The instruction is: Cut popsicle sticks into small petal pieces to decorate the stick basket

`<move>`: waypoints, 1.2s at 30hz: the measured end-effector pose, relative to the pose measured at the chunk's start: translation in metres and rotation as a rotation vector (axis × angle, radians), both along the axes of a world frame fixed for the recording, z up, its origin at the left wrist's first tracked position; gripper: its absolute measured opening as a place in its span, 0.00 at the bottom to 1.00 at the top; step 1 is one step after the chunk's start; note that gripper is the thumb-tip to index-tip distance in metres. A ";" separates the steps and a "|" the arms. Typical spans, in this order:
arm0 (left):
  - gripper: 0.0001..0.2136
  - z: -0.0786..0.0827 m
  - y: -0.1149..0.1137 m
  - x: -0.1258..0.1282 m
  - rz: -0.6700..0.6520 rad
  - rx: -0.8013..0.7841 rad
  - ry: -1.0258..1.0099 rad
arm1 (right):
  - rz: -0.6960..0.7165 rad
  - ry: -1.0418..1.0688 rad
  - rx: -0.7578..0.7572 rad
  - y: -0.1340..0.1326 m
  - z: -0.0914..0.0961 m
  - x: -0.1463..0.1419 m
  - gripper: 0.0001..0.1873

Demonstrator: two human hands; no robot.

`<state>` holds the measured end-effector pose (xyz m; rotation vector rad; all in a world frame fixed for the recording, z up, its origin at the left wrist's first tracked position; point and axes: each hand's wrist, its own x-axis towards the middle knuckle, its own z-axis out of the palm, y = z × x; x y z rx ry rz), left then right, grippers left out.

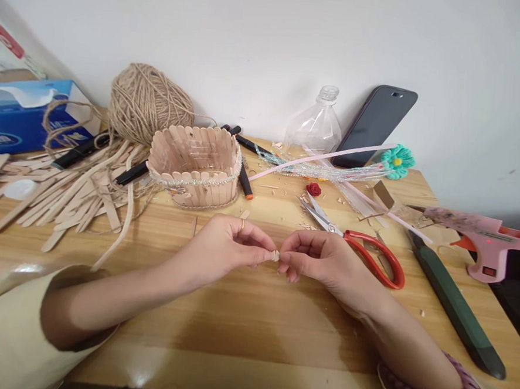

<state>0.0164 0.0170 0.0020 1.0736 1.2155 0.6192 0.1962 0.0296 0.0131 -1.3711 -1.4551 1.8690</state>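
Observation:
Thumb and fingers of my left hand (233,245) pinch a tiny pale piece (275,255), perhaps a chip of wooden stick. My right hand (311,256) meets it from the other side, its thumb and forefinger closed at the piece's edge. Just behind the hands stands a small basket (192,187) made of wooden craft sticks, with a sparkly cord around it. Red-handled scissors (373,260) lie beside my right hand, blades pointing to the back left. A small dark red rose (314,189) rests near their tips.
Loose craft sticks (83,198) and a twine ball (146,102) fill the left side. At the back are a clear bottle top (314,127) and a leaning phone (374,125). A pink glue gun (492,241) and a dark green long tool (459,309) lie at right.

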 end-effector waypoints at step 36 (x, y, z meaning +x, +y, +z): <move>0.06 -0.004 0.000 0.000 0.011 0.097 -0.038 | -0.016 -0.007 -0.022 0.001 0.000 -0.002 0.05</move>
